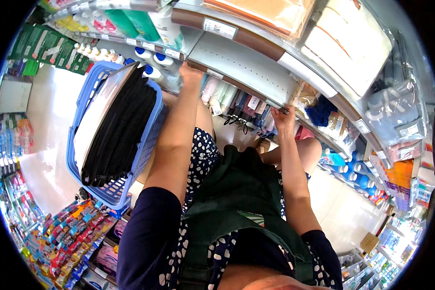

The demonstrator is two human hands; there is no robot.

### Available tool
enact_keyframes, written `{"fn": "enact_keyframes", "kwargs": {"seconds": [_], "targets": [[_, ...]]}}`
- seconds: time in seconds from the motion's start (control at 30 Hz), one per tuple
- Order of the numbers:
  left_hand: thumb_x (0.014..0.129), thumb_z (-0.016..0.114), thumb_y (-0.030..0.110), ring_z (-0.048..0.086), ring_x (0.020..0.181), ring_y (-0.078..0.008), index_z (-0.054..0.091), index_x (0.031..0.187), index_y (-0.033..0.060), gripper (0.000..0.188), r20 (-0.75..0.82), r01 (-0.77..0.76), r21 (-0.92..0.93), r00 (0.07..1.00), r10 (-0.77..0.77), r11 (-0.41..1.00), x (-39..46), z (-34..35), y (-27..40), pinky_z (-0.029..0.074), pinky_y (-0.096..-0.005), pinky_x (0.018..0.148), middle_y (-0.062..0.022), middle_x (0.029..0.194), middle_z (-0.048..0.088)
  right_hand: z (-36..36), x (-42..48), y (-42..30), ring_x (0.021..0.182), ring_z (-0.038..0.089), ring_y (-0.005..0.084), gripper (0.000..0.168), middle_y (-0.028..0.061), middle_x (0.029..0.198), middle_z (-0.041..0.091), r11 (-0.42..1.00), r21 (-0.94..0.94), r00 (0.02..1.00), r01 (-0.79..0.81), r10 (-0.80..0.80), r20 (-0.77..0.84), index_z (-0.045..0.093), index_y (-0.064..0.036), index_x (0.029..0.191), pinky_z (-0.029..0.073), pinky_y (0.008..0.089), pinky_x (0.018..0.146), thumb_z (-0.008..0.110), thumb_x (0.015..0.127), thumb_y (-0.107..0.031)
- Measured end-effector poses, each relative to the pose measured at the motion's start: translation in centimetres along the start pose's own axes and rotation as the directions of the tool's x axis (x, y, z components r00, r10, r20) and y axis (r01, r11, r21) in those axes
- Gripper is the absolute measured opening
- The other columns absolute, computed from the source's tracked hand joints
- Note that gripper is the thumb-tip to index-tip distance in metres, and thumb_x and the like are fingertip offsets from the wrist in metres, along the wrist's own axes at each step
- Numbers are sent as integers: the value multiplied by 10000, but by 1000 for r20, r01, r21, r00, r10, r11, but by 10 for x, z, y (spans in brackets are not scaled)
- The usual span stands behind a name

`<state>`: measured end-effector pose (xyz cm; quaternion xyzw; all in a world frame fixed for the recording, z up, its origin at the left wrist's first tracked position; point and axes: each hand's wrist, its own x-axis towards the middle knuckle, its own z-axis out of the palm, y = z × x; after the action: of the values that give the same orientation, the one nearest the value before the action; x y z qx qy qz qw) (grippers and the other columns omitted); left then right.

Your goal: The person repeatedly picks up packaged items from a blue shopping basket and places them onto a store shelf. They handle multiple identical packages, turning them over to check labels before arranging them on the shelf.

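Note:
Before me is a grey perforated metal shelf [235,54] with a brown front rail that carries price tags. My left hand [191,71] grips its left front corner, next to several white bottles with blue caps [163,59]. At the right part of the same front edge, my right hand [284,117] has its fingers curled on the rail; the fingertips are partly hidden. Packaged textiles [319,108] lie just beyond that hand. Beneath the shelf, between my arms, folded umbrellas [244,101] with wrist loops hang or lie in a row.
A blue plastic basket [72,145] holding a black bundle [119,127] and a pale flat panel stands at my left. Wrapped towels [348,47] fill the upper shelf. Snack packets [72,243] are racked behind me at left. Bottled goods [359,170] line the lower right.

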<state>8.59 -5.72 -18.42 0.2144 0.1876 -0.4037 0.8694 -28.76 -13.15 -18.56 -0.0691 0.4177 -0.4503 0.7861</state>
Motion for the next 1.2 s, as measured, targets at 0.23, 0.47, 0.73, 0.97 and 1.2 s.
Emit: {"fn": "enact_keyframes", "kwargs": {"seconds": [0.23,0.47,0.73,0.97,1.2], "targets": [[846,337,275,528,1041,-336,498,1154,-15,452,15,39,153,999,-42,987,-9,4,-2,415,-441,930,-190,1146,544,-4,-7,18,622,554,199,300,58,766,539,984,-98,988,147,-151,-40,507,-108,912,487,328,625,626,763,-340],[859,470,344,425,1137,-349,461,1206,-47,523,287,-383,922,767,574,50,-100,7,-68,390,-469,876,-225,1213,469,22,-83,0,947,549,244,635,190,1089,516,915,-391,989,-97,134,69,423,-51,1189,464,397,781,696,728,-392],[819,440,541,162,1336,-380,290,1394,199,685,192,-403,211,910,-366,-891,-128,125,-133,100,-517,1074,-166,1442,230,103,-53,-38,1112,470,323,411,212,1110,568,-782,-502,758,370,-58,650,565,-25,1139,280,437,943,446,881,-322],[761,484,610,76,1360,-340,212,1417,233,804,27,-395,202,917,-398,-896,-96,107,-145,42,-563,1063,-159,1477,90,121,-48,-34,1106,473,354,465,162,1031,623,-843,-410,869,348,125,479,653,-73,1021,236,505,937,324,913,-381],[765,408,667,-21,1331,-448,203,1410,302,770,199,-435,186,895,-400,-881,-77,75,-135,69,-710,970,-71,1496,38,105,-24,-33,908,605,313,400,160,932,646,-680,-504,818,532,259,513,665,-53,905,349,533,902,379,896,-333]]}}
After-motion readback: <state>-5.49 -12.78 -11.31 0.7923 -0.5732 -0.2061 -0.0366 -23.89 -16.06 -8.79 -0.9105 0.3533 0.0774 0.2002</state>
